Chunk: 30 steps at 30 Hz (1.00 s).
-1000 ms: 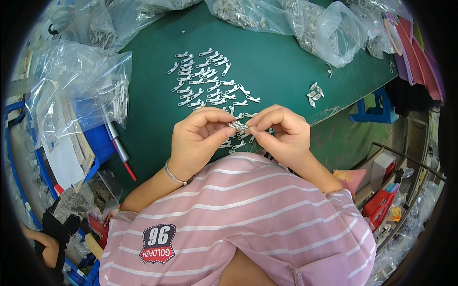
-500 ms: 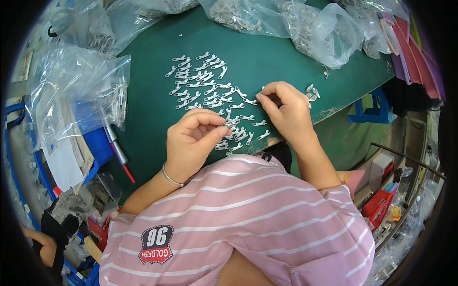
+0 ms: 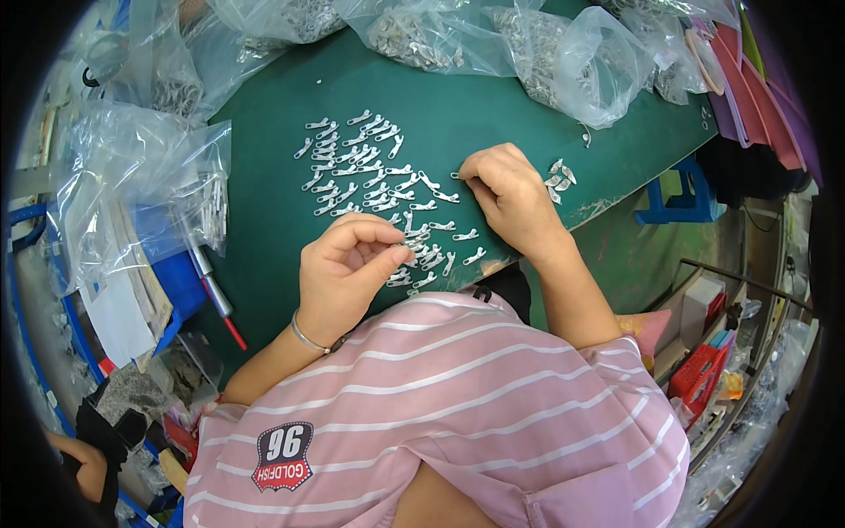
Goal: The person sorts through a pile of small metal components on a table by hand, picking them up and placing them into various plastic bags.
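Observation:
Many small silver zipper pulls (image 3: 350, 160) lie in loose rows on a green tabletop (image 3: 282, 97). My left hand (image 3: 348, 268) is closed at the near side of these rows, thumb and forefinger together. Silver pieces show right at its fingertips, but I cannot make out whether one is held. Further right, my right hand (image 3: 509, 201) has its thumb and forefinger pinched, with the end of a small silver zipper pull (image 3: 456, 175) showing at the tips. Beyond that hand, a small heap of silver pieces (image 3: 560, 179) sits near the table's right edge.
Clear plastic bags (image 3: 546, 62) of silver parts line the far edge. At the left are more plastic bags (image 3: 132, 176) and a red-tipped pen (image 3: 220, 304). A blue stool (image 3: 678, 198) stands beyond the right edge, below stacked pink and purple sheets (image 3: 748, 97).
The view has shifted slightly, so the table appears a little lower and further left. Both hands keep their pinched shape; the right one is slightly nearer the rows.

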Tool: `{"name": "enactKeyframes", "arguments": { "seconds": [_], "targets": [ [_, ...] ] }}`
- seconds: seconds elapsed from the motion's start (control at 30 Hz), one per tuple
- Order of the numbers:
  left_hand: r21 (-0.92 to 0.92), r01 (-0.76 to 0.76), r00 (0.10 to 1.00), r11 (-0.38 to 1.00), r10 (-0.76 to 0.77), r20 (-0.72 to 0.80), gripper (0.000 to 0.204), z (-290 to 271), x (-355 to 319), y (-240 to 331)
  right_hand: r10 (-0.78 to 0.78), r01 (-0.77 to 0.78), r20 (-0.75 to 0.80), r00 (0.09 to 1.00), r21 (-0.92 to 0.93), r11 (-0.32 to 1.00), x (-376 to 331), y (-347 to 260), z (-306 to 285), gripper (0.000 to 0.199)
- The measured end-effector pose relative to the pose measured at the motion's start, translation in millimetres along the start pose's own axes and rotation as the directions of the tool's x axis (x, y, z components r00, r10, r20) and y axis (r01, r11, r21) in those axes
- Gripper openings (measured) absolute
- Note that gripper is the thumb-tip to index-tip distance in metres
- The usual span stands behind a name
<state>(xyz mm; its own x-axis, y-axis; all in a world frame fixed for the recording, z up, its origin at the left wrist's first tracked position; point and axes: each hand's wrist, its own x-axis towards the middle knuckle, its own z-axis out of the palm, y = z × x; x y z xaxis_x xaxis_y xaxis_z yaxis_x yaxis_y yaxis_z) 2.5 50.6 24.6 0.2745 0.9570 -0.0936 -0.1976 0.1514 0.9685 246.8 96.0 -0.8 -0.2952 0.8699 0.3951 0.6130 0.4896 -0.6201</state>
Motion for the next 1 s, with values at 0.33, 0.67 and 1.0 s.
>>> {"name": "enactKeyframes", "arguments": {
  "seconds": [0.33, 0.67, 1.0],
  "targets": [
    [-0.104, 0.042, 0.998, 0.994, -0.046, -0.041, 0.02, -0.7, -0.6, -1.4, 0.003, -0.003, -0.009, 1.0, -0.003, 1.0, -1.5, -3.4, -4.7, 0.015],
    [0.098, -0.232, 0.966, 0.968, 0.241, -0.09, 0.029, 2.7, 2.4, 9.6, 0.012, 0.01, 0.098, 0.995, -0.218, 0.976, 1.9, -10.4, -1.8, 0.021],
    [0.08, -0.279, 0.958, 0.957, 0.283, -0.052, 0.026, 9.3, 4.6, 11.7, -0.091, 0.102, -0.046, 0.995, 0.467, 0.878, 13.4, -67.6, -2.9, 0.021]
  ]
}}
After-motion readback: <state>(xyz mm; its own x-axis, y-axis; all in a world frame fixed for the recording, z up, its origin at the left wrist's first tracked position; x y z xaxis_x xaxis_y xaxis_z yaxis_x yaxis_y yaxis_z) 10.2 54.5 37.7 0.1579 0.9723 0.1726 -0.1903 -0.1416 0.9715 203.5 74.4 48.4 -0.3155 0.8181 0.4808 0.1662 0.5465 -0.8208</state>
